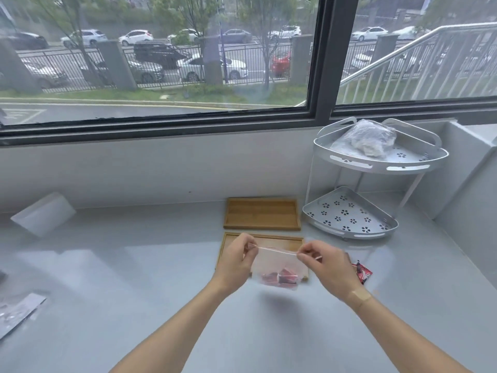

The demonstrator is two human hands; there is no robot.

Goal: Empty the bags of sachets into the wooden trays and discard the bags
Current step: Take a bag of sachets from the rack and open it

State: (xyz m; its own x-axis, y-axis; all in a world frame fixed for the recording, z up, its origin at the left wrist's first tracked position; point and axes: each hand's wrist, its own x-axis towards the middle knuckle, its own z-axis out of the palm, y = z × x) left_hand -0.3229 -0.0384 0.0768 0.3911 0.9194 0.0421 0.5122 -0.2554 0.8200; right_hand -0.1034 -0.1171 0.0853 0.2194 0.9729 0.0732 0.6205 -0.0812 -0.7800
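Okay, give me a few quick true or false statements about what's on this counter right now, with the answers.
1. Both hands hold the clear bag by its top edge. True.
2. The far wooden tray is full of sachets. False: it looks empty.
3. A crumpled plastic bag lies on the rack's top shelf. True.
4. The held bag is empty. False: red sachets sit at its bottom.
5. A loose red sachet lies beside the right hand. True.

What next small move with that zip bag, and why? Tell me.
Probably pull the zip strip apart. Both the left hand and right hand pinch the clear zip bag at its top corners above the near wooden tray; the red sachets sit inside it.
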